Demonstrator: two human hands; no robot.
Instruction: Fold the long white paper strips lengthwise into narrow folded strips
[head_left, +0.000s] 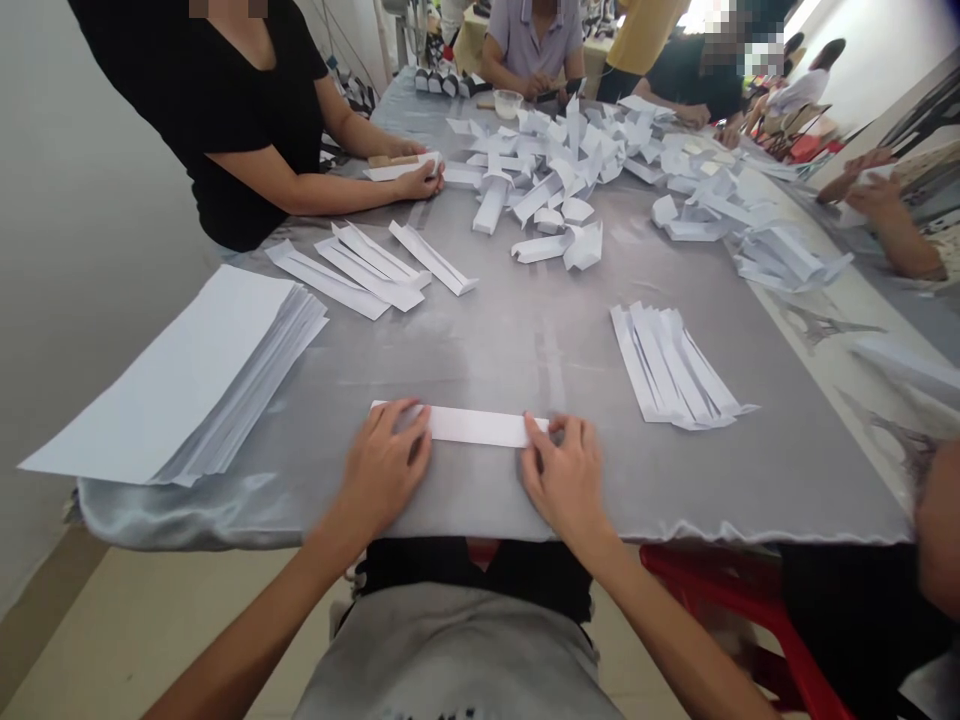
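Observation:
A folded paper strip [477, 427] lies flat near the table's front edge, crosswise before me. My left hand [390, 455] grips its left end, fingers curled over the far edge and thumb on the near side. At the opposite end my right hand [566, 465] pinches the strip the same way. To the right rests a row of folded paper strips [671, 365], overlapping each other. A thick stack of white paper sheets [202, 360] sits at the left, its edges fanned out.
Several loose folded strips [360, 265] lie beyond the stack. A big heap of folded paper pieces [555, 165] covers the table's far middle. At the left, a co-worker's hands [420, 175] hold folded paper. A red stool [720, 590] stands at the lower right.

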